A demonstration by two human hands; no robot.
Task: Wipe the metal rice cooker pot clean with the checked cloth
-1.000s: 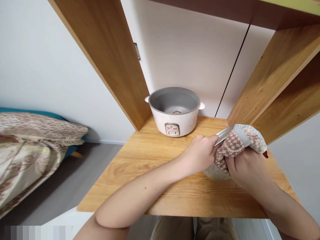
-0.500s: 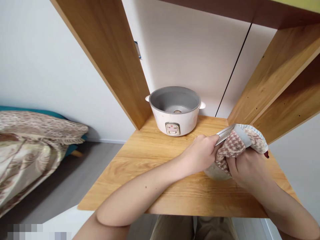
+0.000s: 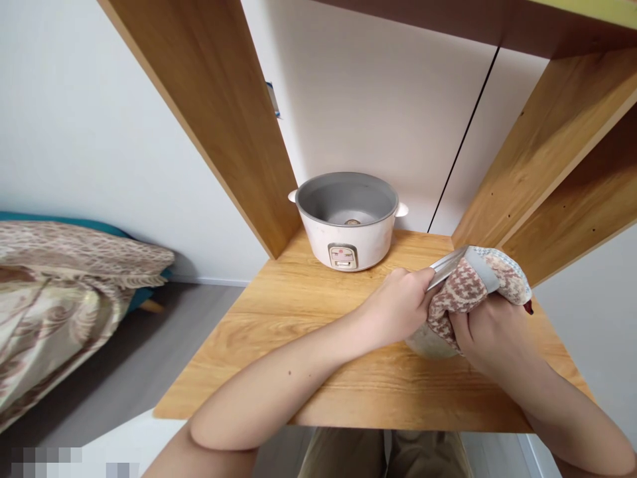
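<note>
My left hand (image 3: 405, 302) is closed on the rim of a tilted metal inner pot (image 3: 430, 342), held over the right front of the wooden tabletop (image 3: 279, 318). A brown and white patterned cloth (image 3: 460, 292) with a grey band lies bunched across the pot's rim and side. My right hand (image 3: 492, 332) grips this cloth against the pot, its fingertips hidden by the folds. Behind them stands a white rice cooker body (image 3: 318, 242), upright and lidless, with a grey inside and two side handles.
Wooden uprights (image 3: 209, 119) flank the tabletop, with a white back panel (image 3: 378, 99) behind and a dark shelf underside (image 3: 438, 23) above. Fabric with a patterned border (image 3: 74, 265) drapes over a blue piece of furniture at the left. My legs (image 3: 343, 455) are below the front edge.
</note>
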